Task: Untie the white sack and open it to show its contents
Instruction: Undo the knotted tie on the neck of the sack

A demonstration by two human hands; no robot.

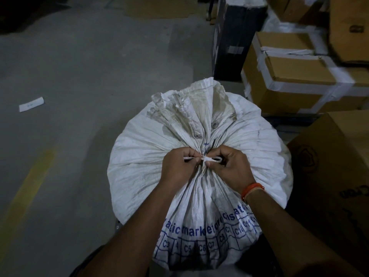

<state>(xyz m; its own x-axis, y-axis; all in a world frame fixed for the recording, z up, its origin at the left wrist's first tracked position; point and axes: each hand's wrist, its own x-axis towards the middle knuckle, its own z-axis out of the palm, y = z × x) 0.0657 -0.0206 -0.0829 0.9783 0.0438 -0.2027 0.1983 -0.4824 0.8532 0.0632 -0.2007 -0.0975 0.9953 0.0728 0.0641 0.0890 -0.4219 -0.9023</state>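
A full white woven sack with blue print stands upright on the floor below me. Its neck is gathered into pleats and bound by a white tie with a knot at the centre. The loose mouth of the sack fans out beyond the knot. My left hand pinches one end of the tie on the left of the knot. My right hand, with an orange band on its wrist, pinches the loop of the tie on the right. What the sack holds is hidden.
Taped cardboard boxes are stacked right behind the sack, and a large brown carton stands close on its right. A black box rises behind. The grey concrete floor stretches left, with a white paper slip and a yellow line.
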